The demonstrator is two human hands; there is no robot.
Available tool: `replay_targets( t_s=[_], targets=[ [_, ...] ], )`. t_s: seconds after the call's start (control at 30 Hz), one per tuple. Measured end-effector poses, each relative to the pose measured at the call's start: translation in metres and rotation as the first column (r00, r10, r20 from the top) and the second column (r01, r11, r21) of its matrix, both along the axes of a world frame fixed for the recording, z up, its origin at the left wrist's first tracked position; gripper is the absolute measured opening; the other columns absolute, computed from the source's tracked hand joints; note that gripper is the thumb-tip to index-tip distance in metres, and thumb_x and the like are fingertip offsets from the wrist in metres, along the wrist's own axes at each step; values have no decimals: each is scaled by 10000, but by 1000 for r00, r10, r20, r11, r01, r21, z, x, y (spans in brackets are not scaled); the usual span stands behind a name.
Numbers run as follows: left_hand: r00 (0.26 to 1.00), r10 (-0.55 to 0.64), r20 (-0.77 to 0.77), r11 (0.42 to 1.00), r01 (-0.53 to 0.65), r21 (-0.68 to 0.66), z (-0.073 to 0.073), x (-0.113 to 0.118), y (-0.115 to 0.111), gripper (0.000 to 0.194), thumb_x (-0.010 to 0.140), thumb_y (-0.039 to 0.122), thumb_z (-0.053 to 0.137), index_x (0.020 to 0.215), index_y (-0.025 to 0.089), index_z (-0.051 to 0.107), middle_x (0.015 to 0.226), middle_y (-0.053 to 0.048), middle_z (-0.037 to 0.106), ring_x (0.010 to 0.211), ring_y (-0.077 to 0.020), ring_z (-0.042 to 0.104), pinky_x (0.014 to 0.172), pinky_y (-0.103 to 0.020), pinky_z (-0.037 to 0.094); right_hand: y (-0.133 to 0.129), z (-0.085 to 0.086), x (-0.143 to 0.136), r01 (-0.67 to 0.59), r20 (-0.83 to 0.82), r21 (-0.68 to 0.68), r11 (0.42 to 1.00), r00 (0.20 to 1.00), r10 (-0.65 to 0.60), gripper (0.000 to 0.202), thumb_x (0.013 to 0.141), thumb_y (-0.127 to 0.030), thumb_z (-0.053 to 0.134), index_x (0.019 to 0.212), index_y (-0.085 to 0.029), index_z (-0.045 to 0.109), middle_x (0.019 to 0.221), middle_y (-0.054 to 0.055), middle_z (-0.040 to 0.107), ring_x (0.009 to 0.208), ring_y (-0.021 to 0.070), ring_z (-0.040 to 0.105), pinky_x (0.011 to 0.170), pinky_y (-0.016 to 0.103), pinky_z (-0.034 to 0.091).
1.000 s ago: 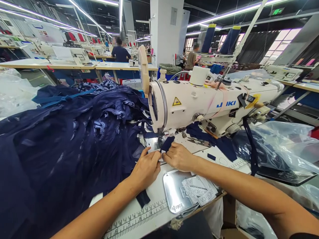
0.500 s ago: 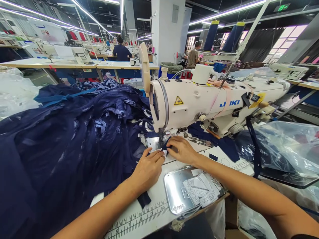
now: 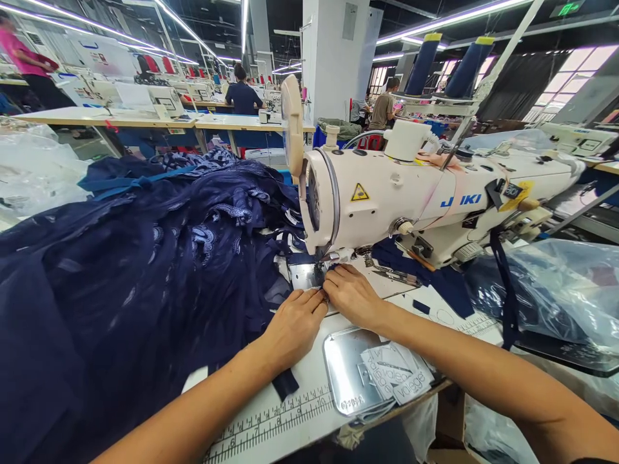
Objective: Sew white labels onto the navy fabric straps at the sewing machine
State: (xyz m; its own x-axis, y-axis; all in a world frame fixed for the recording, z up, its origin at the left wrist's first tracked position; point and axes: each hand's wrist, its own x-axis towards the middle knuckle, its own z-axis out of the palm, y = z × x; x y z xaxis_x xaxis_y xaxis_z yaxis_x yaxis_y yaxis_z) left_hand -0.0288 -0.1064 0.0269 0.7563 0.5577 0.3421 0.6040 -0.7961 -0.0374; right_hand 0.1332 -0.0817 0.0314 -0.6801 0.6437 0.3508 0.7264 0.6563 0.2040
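At the needle of a white sewing machine (image 3: pixel 367 225), both hands meet in front of the metal needle plate (image 3: pixel 302 276). My left hand (image 3: pixel 294 327) has its fingers bent and pressed together on a small white label, mostly hidden beneath them. Close against it, my right hand (image 3: pixel 352 298) curls its fingers over a small navy fabric piece by the presser foot; the hand covers nearly all of it. A heap of navy garments (image 3: pixel 120 303) lies left of the needle.
Loose white printed labels (image 3: pixel 399 372) lie on a shiny metal plate (image 3: pixel 341 364) at the bed's front. Scissor-like snips (image 3: pixel 399 277) and navy scraps (image 3: pixel 420 307) sit right of the needle. Clear plastic bags (image 3: pixel 570 290) bulge at the right. Other people sit behind.
Both hands have drawn closer together at the needle, and the right fingers now cover the navy piece and label that showed before. The view has shifted slightly; a person in pink appears far left.
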Motion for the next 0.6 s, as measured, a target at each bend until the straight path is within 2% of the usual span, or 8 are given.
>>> replay_targets(
  t_s=[0.1, 0.17, 0.27, 0.33, 0.47, 0.6],
  targets=[
    [999, 12, -29, 1000, -13, -9, 0, 1, -1, 275, 758, 49, 376, 943, 101, 572, 1049, -112, 607, 995, -231, 535, 823, -365, 451, 2, -3, 5, -59, -78, -21, 998, 995, 57, 213, 816, -80, 388, 675, -135, 538, 719, 62, 539, 713, 181, 447, 655, 311, 375],
    [999, 15, -46, 1000, -16, -14, 0, 1, -1, 278, 758, 52, 380, 962, 94, 565, 1089, -118, 589, 1001, -238, 528, 820, -371, 453, 5, -5, 9, -97, -212, -94, 991, 974, 75, 208, 810, -73, 387, 693, -128, 550, 734, 65, 553, 719, 172, 460, 652, 296, 398],
    [999, 2, -39, 1000, -3, -13, 0, 0, -1, 278, 757, 50, 392, 973, 88, 561, 1126, -130, 570, 1019, -238, 520, 843, -371, 447, 9, -7, 16, -194, -488, -253, 948, 871, 48, 150, 795, -77, 439, 777, -130, 578, 814, 58, 581, 782, 152, 502, 716, 279, 437],
    [1000, -7, -14, 1000, 7, -5, -1, -1, -1, 272, 756, 44, 399, 968, 88, 563, 1109, -134, 578, 1022, -230, 522, 862, -367, 440, 10, -8, 21, -258, -583, -312, 914, 812, 30, 153, 796, -88, 463, 838, -149, 596, 878, 53, 587, 841, 148, 517, 768, 292, 446],
    [1000, -28, 15, 998, 27, 52, -4, -1, -1, 248, 766, 45, 406, 946, 98, 569, 1056, -127, 604, 1002, -210, 537, 877, -358, 429, 9, -9, 27, -321, -574, -297, 900, 812, 100, 204, 805, -98, 460, 911, -179, 615, 942, 58, 579, 898, 161, 508, 808, 341, 446],
    [1000, 10, -29, 988, -6, 154, -5, 1, -2, 221, 771, 63, 429, 930, 104, 577, 1045, -114, 619, 967, -229, 557, 862, -399, 422, 6, -5, 29, -329, -439, -242, 913, 876, 200, 234, 822, -96, 426, 955, -154, 610, 938, 82, 570, 878, 173, 482, 765, 338, 460]
  ],
)
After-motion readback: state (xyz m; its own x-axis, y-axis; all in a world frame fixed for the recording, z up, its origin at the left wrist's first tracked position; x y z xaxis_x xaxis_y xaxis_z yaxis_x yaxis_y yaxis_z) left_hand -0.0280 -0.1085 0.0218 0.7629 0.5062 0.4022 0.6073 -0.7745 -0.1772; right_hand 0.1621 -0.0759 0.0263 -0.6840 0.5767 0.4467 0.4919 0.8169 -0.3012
